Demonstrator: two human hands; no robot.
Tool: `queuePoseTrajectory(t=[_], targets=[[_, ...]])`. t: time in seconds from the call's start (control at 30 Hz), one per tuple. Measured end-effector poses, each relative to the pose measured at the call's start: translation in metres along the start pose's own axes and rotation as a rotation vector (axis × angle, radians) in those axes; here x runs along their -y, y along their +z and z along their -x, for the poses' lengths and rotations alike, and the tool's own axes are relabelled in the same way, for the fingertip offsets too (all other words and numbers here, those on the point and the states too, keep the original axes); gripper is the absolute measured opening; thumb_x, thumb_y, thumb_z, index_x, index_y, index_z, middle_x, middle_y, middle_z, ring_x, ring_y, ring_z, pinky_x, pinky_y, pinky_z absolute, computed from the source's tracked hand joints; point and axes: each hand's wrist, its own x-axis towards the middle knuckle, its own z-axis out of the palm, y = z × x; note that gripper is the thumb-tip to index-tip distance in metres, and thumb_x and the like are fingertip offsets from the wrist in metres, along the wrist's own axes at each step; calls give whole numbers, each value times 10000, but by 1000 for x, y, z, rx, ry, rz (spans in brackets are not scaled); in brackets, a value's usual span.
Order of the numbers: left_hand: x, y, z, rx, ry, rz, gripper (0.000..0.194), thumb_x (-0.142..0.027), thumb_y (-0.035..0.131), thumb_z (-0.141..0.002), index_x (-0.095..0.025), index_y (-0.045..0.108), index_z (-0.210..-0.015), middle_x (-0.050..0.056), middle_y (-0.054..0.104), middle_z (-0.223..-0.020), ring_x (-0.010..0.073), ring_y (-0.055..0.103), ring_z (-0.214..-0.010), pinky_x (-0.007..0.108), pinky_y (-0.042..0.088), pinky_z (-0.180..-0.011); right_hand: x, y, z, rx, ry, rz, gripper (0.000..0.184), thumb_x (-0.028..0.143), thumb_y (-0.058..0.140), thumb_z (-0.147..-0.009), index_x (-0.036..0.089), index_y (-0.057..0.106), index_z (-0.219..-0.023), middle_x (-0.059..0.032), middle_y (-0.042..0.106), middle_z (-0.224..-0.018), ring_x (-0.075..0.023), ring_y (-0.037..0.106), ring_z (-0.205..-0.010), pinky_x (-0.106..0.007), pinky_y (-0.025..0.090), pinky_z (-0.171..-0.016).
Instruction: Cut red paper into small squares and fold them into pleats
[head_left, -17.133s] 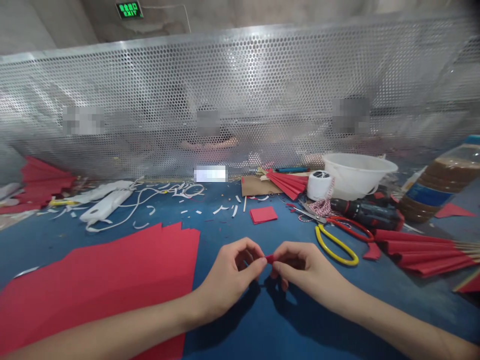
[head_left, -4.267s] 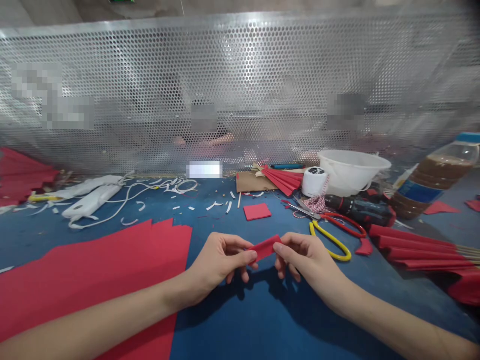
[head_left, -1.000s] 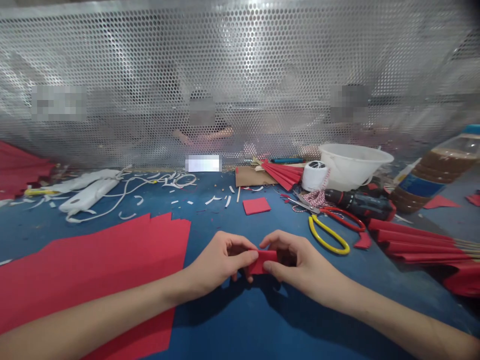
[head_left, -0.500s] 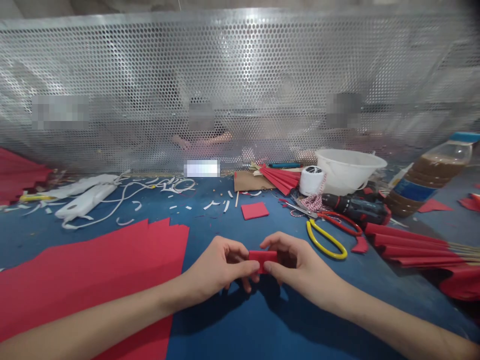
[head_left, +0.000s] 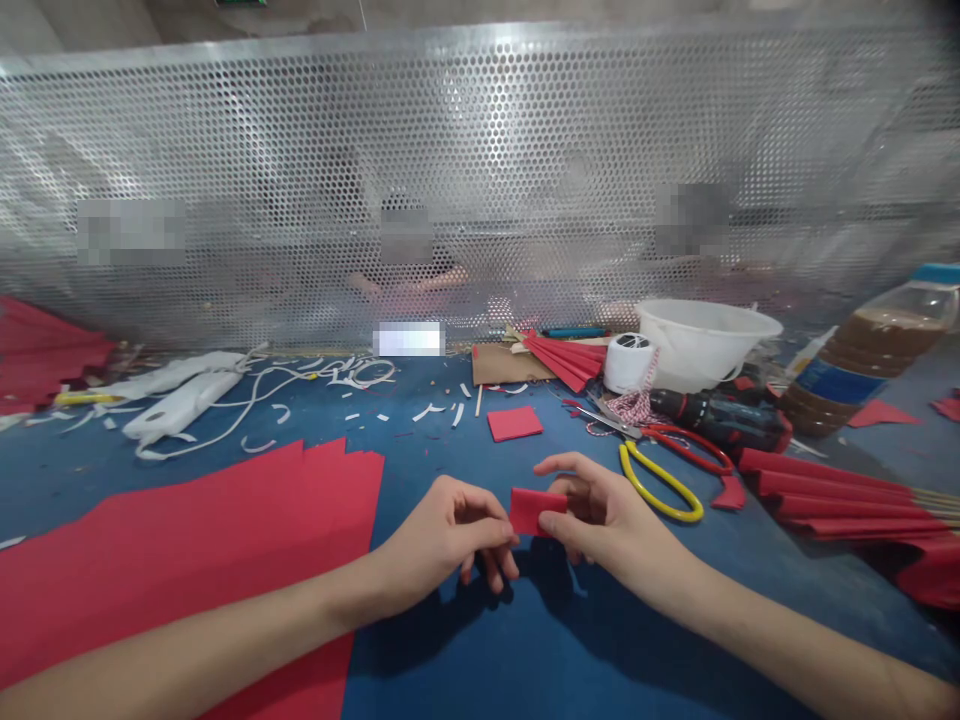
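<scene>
Two bare forearms [head_left: 202, 632], slender hands [head_left: 442, 545], tapering fingers [head_left: 487, 532]

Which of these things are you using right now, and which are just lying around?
In use: the right hand holding a small red paper piece, with the left hand next to it.

Lying around: scissors, a cordless drill, a white plastic bowl.

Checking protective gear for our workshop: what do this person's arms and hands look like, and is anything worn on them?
The left hand and right hand are bare, with no gloves, rings or watch showing. The left forearm and right forearm are bare too, with no sleeve in view.
</scene>
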Motion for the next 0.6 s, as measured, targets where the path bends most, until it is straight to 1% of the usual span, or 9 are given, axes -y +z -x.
queuePoseTrajectory(t=[0.13,0.27,0.37,0.47,0.53,0.6], targets=[[-1,1,1,-20,7,-2,173,-267,614,-800,-123,644,-709,82,743,-634,138,674,-502,167,382,-418,0,0,-1,16,6,-7,442,412,748,-832,208,533,-1160,54,584,-745,-88,521,-540,-209,377,-481],[2,2,1,-25,14,-56,190,-290,629,-827,-126,658,-736,64,726,-608,123,647,-479,168,376,-416,1,0,-1,18,10,12,424,375,745,-828,208,542,-1160,56,579,-734,-94,522,-546,-216,386,-494],[3,1,1,-36,7,-102,200,-309,636,-849,-131,666,-762,45,716,-603,111,633,-475,163,380,-415,1,0,0,21,9,17,416,372,743,-828,202,549,-1155,55,574,-723,-104,518,-573,-230,404,-539],[3,2,2,-45,11,-138,194,-300,625,-859,-144,645,-746,13,683,-560,100,607,-457,156,370,-407,2,0,1,38,-4,6,416,387,752,-826,193,567,-1144,39,594,-750,-114,517,-630,-240,407,-594],[1,3,4,-34,18,-171,181,-271,619,-855,-146,632,-725,0,658,-536,91,581,-446,156,371,-415,4,0,3,89,-10,23,357,424,724,-856,174,615,-1087,20,606,-757,-119,507,-656,-240,388,-600],[-2,5,6,-7,24,-205,166,-237,619,-841,-144,624,-704,-3,642,-532,88,572,-455,163,391,-441,6,0,5,161,-22,63,313,459,667,-899,154,667,-966,3,614,-741,-123,503,-660,-242,378,-598]])
